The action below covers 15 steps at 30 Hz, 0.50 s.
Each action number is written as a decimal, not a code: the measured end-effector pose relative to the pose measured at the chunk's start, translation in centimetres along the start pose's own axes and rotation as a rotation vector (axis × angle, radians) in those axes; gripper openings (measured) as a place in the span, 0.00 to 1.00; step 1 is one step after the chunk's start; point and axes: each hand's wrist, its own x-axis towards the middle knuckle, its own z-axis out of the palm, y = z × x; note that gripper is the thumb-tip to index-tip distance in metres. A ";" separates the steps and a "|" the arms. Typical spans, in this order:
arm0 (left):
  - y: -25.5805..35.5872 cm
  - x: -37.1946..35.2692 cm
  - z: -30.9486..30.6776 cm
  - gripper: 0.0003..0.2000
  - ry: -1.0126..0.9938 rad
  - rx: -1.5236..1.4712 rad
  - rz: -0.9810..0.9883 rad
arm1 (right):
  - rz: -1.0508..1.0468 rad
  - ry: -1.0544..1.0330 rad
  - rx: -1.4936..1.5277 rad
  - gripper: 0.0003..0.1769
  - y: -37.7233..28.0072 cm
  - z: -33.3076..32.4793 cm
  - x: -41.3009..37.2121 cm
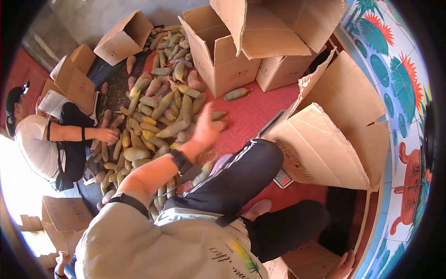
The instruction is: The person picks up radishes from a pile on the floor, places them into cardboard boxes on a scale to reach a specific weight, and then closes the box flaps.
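My left hand (206,129) is stretched over the right side of a heap of long root vegetables (162,109), greenish-yellow and pinkish, which look like radishes. Its fingers are spread and slightly blurred, with nothing visible between them. Just beyond it lies a green radish (219,115). At the lower right, my right hand (343,266) is at the edge of a cardboard box (310,260) beside my leg. Its fingers seem closed on that edge, though the frame border cuts off part of the hand.
Across the heap crouches a co-worker (42,144), one hand (109,135) on the vegetables. Open cardboard boxes (232,65) stand at the back; a large torn-edged one (320,139) rests on a scale (283,179) to the right. A lone radish (236,94) lies on the red mat (246,116).
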 end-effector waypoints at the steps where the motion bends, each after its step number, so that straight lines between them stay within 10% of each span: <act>1: -2.8 0.3 -2.0 0.33 0.069 0.185 -0.020 | -0.002 -0.002 0.000 0.15 0.6 1.1 0.3; 6: -15.6 -1.7 -9.8 0.30 0.016 0.876 -0.363 | -0.150 -0.008 0.309 0.09 -4.7 6.1 2.1; 15: -22.4 -7.0 -12.0 0.24 -0.213 1.155 -0.655 | -0.316 -0.068 0.452 0.08 -12.8 11.3 5.0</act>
